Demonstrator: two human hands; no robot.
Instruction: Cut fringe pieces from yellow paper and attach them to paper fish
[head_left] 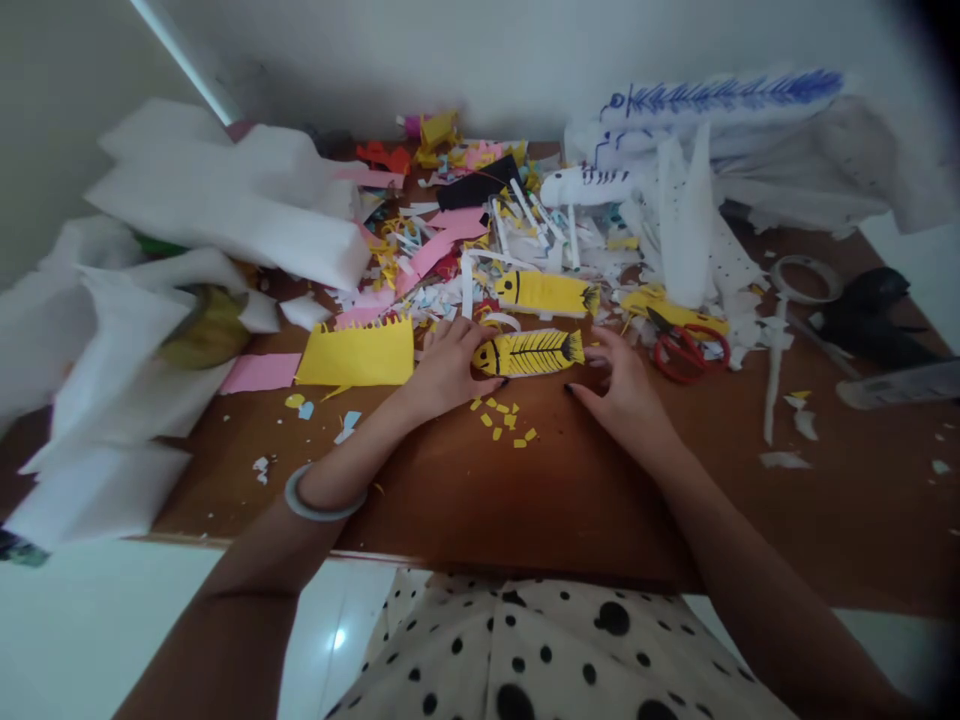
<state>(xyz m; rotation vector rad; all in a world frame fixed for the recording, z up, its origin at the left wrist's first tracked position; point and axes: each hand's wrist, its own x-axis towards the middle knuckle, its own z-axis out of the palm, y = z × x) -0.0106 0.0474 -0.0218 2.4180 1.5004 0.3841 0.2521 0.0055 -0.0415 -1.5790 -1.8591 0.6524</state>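
A yellow paper fish with a black-drawn face, fishbone lines and a fringed tail lies on the brown table. My left hand grips its head end between thumb and fingers. By the tail, my right hand is open, thumb and fingers apart; whether a fingertip touches the tail I cannot tell. Just behind lies a second yellow paper fish with a plainer body. Small yellow paper bits are scattered in front of the first fish. Left of my left hand is a yellow paper sheet with a notched top edge.
Red-handled scissors lie beyond my right hand, near a tape roll. White foam sheets pile up on the left. Paper scraps and white markers crowd the back. A white drawn-on piece stands at back right.
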